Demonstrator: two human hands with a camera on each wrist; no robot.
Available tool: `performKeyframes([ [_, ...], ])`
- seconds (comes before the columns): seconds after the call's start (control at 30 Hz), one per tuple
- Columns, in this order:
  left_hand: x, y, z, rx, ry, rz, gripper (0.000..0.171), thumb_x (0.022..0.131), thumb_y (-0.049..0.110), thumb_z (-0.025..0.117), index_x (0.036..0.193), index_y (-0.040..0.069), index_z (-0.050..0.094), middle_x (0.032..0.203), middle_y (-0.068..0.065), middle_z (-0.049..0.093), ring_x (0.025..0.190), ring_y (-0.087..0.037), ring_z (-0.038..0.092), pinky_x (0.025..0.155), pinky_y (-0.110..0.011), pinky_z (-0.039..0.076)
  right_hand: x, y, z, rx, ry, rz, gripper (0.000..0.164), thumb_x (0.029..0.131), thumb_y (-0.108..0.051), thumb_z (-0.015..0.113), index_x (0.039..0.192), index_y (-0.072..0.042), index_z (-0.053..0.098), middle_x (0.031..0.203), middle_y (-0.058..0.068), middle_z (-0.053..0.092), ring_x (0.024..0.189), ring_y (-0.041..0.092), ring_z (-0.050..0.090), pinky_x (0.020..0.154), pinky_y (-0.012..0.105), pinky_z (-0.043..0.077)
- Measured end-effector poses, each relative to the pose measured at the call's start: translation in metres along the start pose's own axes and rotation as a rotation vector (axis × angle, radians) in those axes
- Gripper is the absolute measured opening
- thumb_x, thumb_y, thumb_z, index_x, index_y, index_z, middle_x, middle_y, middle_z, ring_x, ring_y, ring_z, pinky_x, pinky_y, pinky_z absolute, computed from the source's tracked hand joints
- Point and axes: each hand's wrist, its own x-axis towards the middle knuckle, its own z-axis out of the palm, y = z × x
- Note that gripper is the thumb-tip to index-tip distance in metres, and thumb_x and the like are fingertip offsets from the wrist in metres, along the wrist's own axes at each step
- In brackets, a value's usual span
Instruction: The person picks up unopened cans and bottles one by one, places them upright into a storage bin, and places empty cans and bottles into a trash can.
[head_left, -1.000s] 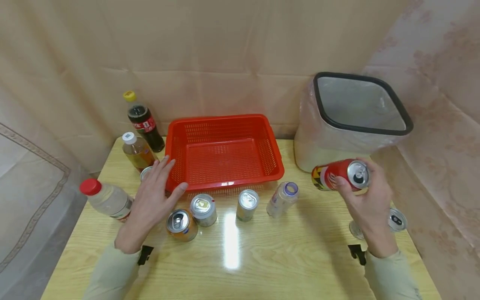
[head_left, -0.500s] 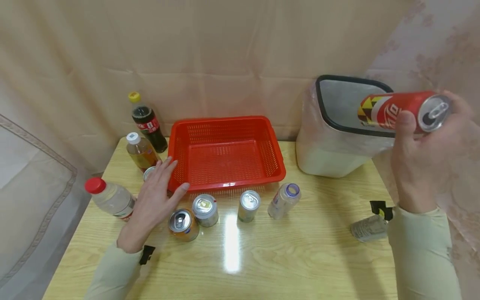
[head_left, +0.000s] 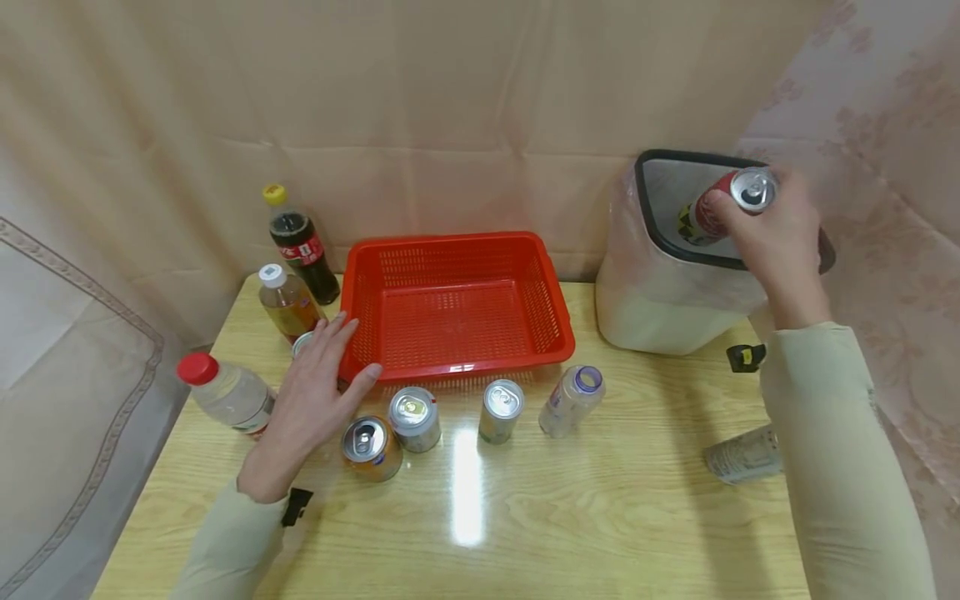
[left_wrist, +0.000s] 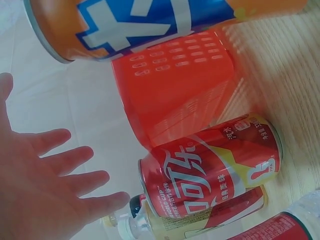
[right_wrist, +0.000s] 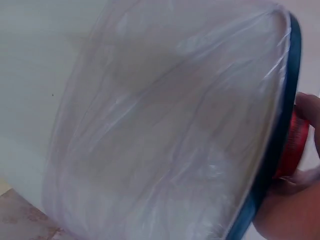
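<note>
My right hand [head_left: 787, 237] grips a red cola can [head_left: 712, 207] at the mouth of the trash bin [head_left: 660, 304]. The can tilts, its opened top up and its lower end inside the black rim. In the right wrist view the bin's plastic liner [right_wrist: 160, 115] fills most of the picture, and only a strip of the red can [right_wrist: 296, 142] shows beyond the rim. Fingers spread, my left hand [head_left: 311, 400] hovers holding nothing by the left side of the red basket [head_left: 457, 321]. Near it stand another red cola can [left_wrist: 200, 175] and an orange can [left_wrist: 160, 22].
Left of the basket are a dark cola bottle [head_left: 303, 250], an amber drink bottle [head_left: 291, 307] and a red-capped bottle [head_left: 232, 400]. Before it stand two silver cans [head_left: 416, 425] and a capless clear bottle [head_left: 570, 404]. A pale can [head_left: 742, 457] lies under my right forearm.
My right hand lifted the cola can from in front of the bin, swung it up and right, then brought it left into the bin's opening. My left hand stayed in place.
</note>
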Motion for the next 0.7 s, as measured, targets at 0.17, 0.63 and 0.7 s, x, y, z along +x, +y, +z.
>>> performKeyframes([
  [0.17,0.000,0.001,0.000,0.002,-0.012,-0.009,0.079,0.102,0.056,0.053,0.159,0.004,0.036,0.168,-0.018,0.027,0.155,-0.044,0.019,0.117,-0.070,0.023,0.012,0.007,0.000,-0.219,-0.217,-0.026,0.078,0.094,-0.056,0.061,0.139,0.005,0.042,0.127,0.029,0.055,0.111,0.047,0.053,0.086,0.060,0.044],
  [0.63,-0.001,0.002,0.004,0.005,-0.033,-0.032,0.079,0.102,0.055,0.054,0.160,0.005,0.035,0.169,-0.017,0.025,0.155,-0.044,0.018,0.117,-0.071,0.023,-0.014,0.008,0.004,-0.108,-0.009,-0.142,0.070,0.105,-0.049,0.045,0.160,-0.006,0.036,0.161,0.019,0.039,0.148,0.042,0.035,0.122,0.058,0.025],
  [0.7,-0.001,0.002,0.004,0.002,-0.033,-0.026,0.079,0.102,0.056,0.053,0.160,0.005,0.035,0.169,-0.017,0.025,0.155,-0.045,0.018,0.117,-0.071,0.023,-0.032,0.006,0.003,-0.038,0.086,-0.141,0.061,0.106,-0.045,0.046,0.158,-0.013,0.042,0.161,0.010,0.042,0.148,0.033,0.037,0.123,0.048,0.026],
])
